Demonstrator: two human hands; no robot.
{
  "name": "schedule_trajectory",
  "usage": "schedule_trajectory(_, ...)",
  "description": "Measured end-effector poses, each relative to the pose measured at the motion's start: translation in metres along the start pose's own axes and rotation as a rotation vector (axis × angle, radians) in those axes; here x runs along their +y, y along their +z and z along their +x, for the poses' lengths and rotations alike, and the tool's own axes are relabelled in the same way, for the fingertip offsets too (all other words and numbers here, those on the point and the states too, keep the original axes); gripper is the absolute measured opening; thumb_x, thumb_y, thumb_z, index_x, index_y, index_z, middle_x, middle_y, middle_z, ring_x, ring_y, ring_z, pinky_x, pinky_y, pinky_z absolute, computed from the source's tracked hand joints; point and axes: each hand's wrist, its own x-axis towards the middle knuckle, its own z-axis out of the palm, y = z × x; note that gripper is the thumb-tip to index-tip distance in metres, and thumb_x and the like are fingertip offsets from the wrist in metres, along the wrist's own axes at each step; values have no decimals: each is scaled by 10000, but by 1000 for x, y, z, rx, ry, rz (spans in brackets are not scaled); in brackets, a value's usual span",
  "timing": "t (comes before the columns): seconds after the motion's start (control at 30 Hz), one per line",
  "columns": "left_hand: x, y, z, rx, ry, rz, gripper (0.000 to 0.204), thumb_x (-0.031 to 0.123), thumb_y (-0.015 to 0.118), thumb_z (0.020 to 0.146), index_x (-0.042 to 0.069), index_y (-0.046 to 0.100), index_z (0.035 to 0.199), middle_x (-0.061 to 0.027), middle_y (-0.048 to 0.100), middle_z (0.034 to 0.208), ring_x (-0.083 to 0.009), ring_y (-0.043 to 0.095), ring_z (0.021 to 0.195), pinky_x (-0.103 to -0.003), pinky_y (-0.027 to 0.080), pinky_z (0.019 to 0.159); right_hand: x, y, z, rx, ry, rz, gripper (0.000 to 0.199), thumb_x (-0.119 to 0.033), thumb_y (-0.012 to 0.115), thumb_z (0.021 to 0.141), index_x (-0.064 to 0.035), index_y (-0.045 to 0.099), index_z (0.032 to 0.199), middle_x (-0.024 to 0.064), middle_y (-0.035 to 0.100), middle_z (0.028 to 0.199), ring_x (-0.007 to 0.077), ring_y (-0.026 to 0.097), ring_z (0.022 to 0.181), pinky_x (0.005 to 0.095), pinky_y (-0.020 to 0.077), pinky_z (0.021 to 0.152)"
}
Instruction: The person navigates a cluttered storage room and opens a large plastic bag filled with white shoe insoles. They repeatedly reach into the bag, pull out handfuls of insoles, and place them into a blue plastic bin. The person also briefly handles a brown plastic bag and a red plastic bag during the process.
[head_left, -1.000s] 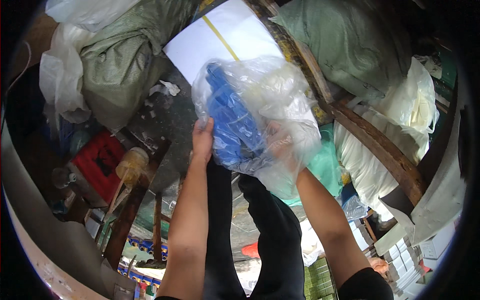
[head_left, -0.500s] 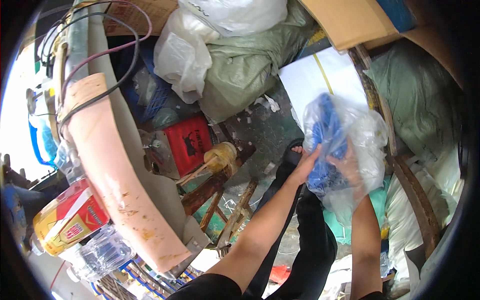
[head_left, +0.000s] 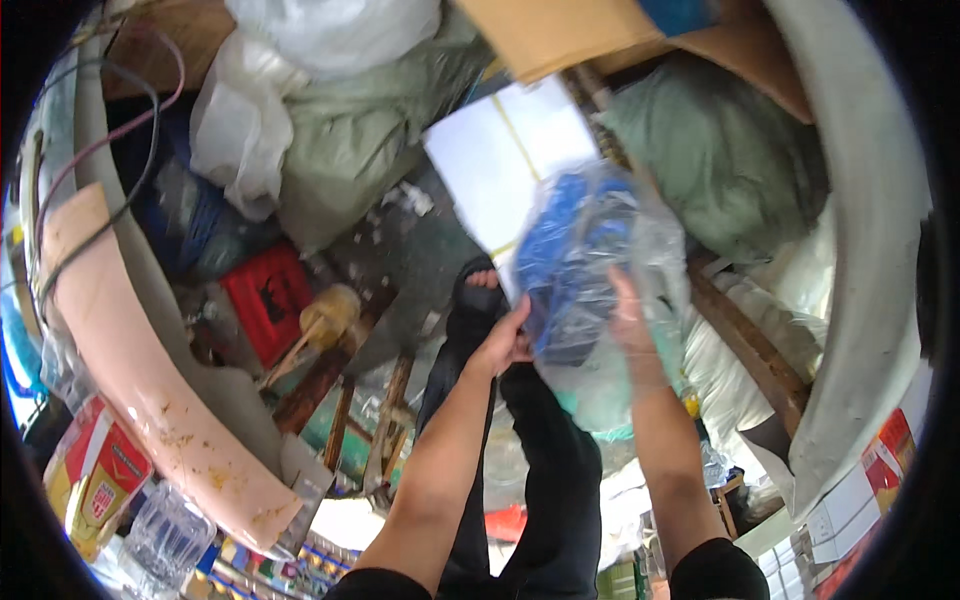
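Between my hands is a clear plastic bag (head_left: pixel 655 265) with crinkled blue and dark contents (head_left: pixel 560 255), whose kind the plastic hides. My left hand (head_left: pixel 503 340) closes on its left edge, thumb up. On the right side, my right hand (head_left: pixel 630 312) grips the bag, partly blurred and behind plastic. Just beyond the bag, and partly covered by it, lies a flat white stack or box (head_left: pixel 490 160) with a yellow strap. My legs in black trousers (head_left: pixel 545 480) are beneath my arms.
Green woven sacks (head_left: pixel 345 165) and a white plastic bag (head_left: pixel 335 35) lie at the far left, with an open cardboard box (head_left: pixel 570 35) far ahead. A pink curved sheet (head_left: pixel 155 370) edges the left side. Near it are a red box (head_left: pixel 267 300) and a wooden stool (head_left: pixel 330 385).
The view has swung right, so the surroundings sit further left. My hands have spread apart a little, and the bag between them looks wider and flatter.
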Motion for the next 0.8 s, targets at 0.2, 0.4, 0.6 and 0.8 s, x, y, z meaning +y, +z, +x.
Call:
schedule_trajectory(0.2,70,13,-29,-39,484,-255,621,495,553,1015,76,498,1470,-107,572,1439,-290,500,1353,-488,399,1123,-17,132,49,35,73,-29,601,-395,563,1043,17,490,1474,116,458,1550,224,409,1445,362,275,1234)
schedule_trajectory(0.4,106,38,-104,384,950,-60,448,379,473,1057,31,600,1310,-124,616,1305,-231,585,1172,-369,448,1008,-69,134,27,35,-469,-1101,571,-340,685,929,5,557,1366,261,564,1392,422,493,1336,470,388,1137)
schedule_trajectory(0.6,-34,39,-241,227,392,727,264,294,632,910,53,732,948,-82,710,820,-167,663,705,-323,520,636,-62,-6,-196,-153,57,-1609,448,-423,670,847,-22,712,1043,222,708,1030,417,689,954,529,548,817)
schedule_trajectory(0.8,-94,40,-417,308,392,1496,392,430,663,910,147,748,1166,-124,739,1162,-291,687,1132,-398,525,989,-129,-59,-469,-174,423,-1648,452,-456,727,802,-56,773,1007,200,738,1059,395,701,988,481,563,869)
